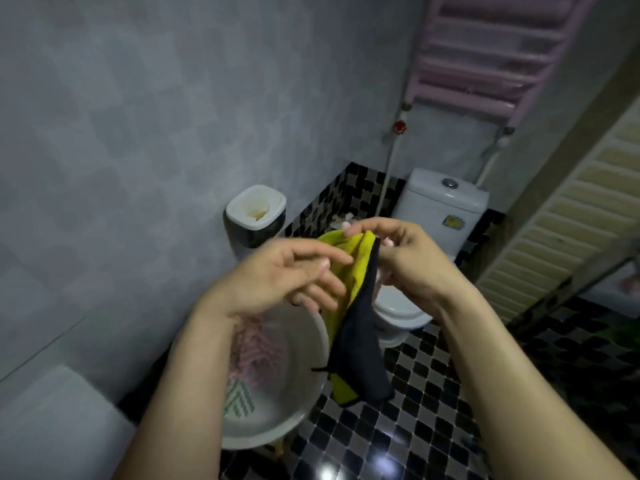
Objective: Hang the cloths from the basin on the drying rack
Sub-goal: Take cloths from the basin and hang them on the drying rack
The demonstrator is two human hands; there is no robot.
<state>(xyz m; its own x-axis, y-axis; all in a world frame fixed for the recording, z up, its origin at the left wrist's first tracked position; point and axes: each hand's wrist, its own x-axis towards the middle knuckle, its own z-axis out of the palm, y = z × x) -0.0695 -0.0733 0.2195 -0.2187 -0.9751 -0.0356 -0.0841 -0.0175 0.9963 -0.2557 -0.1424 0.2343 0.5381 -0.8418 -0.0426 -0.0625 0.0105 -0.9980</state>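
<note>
A yellow cloth with a black backing hangs in front of me, held at its top edge. My right hand pinches that top edge between thumb and fingers. My left hand is beside it, fingers spread and touching the yellow side. Below the hands stands a white basin on the floor, with a pink cloth and a green-and-white patterned cloth inside. The pink drying rack is mounted high on the far wall, above the toilet.
A white toilet stands at the back on the black-and-white tiled floor. A bin with a white lid sits by the left wall. A slatted door is on the right. A white surface fills the lower left.
</note>
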